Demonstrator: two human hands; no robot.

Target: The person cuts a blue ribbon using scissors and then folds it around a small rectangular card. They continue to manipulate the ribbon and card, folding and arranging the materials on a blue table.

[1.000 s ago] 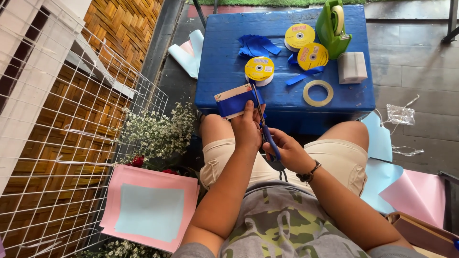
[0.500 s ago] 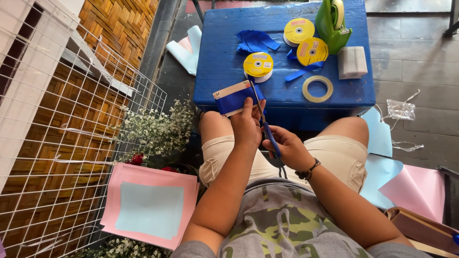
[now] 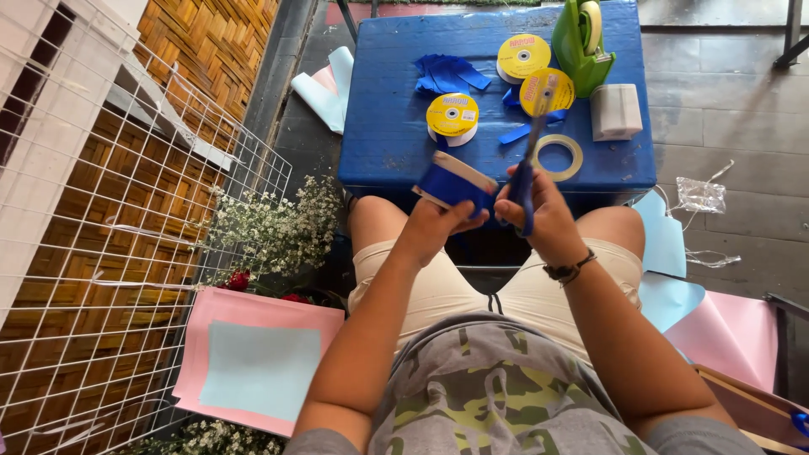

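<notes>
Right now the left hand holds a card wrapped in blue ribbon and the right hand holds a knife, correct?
Not quite: the right hand holds blue-handled scissors, not a knife. The head view shows this. The left hand does hold the card wrapped in blue ribbon.

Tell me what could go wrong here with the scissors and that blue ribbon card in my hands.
1. The scissors in your right hand sit close to the fingers of your left hand on the ribbon-wrapped card; a nick seems possible.
2. You work above bare thighs, so dropped scissors could land there.
3. Cut blue ribbon pieces and ribbon spools crowd the small blue table; a stray elbow might knock one off.
</notes>
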